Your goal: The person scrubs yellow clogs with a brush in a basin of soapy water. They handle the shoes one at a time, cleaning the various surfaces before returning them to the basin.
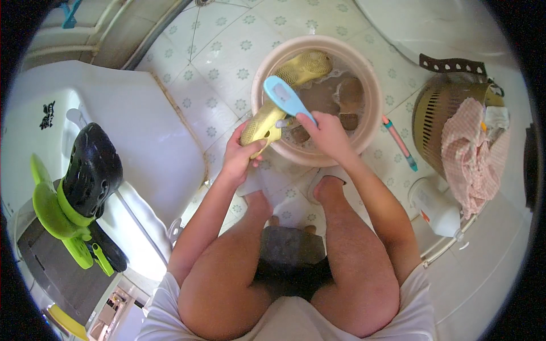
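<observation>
My left hand (240,150) is closed around a yellow clog (264,122) with a textured surface, held tilted over the near left rim of a pale pink basin (373,91). A light blue brush (286,95) is in my right hand (328,136), gripped by its handle. Its flat back faces up and its head lies over the clog's far end, so any contact of the bristles is hidden. Murky water fills the basin. At its far side rests a second yellow clog (307,66), and brown footwear (349,94) lies partly under water at the right.
Black and lime-green clogs (94,170) stand at the left beside a white fixture (153,125). To the right are a pink-and-teal stick (400,143), a white bottle (435,207), and a brown basket (429,116) draped with a pink checked cloth (469,153). The floor (227,74) is patterned tile.
</observation>
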Available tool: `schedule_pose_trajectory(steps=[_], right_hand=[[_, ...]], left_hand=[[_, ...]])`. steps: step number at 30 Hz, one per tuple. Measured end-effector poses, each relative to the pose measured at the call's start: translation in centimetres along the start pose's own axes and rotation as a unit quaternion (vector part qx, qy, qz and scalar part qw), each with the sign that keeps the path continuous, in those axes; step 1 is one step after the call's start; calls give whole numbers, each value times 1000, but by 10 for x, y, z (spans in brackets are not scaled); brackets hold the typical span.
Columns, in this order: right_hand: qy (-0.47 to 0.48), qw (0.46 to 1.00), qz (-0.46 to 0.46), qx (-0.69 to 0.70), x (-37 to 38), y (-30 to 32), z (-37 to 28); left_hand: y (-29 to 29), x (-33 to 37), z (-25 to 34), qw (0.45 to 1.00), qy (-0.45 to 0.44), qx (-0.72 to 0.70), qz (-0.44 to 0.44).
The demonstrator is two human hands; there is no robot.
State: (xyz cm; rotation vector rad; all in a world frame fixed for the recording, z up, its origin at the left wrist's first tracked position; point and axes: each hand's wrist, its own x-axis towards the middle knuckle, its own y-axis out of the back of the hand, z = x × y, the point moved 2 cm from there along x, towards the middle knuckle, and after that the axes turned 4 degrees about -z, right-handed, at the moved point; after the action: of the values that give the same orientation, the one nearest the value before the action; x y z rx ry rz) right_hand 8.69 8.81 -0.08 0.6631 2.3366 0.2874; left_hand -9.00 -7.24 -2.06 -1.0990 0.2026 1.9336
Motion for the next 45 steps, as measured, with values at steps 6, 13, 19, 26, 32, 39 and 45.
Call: schedule_pose_trajectory(steps=[6, 13, 19, 26, 32, 39, 45], right_hand=[[87, 992, 25, -89, -6, -22, -4], [51, 997, -2, 62, 4, -17, 3], [-8, 996, 7, 93, 14, 0, 11], [43, 996, 43, -67, 10, 4, -10], [59, 975, 12, -214, -22, -29, -28], [-3, 990, 48, -135, -6, -5, -19], [69, 992, -36, -97, -21, -22, -21]], left_hand=[[22, 1, -3, 997, 34, -65, -19], [32, 6, -10, 990, 50, -129, -40], [34, 8, -13, 992, 61, -101, -45], [23, 3, 0, 994, 63, -82, -44], [7, 0, -3, 995, 74, -70, 2], [-6, -2, 4, 995, 43, -93, -14], [-1, 1, 1, 992, 66, -110, 13]])
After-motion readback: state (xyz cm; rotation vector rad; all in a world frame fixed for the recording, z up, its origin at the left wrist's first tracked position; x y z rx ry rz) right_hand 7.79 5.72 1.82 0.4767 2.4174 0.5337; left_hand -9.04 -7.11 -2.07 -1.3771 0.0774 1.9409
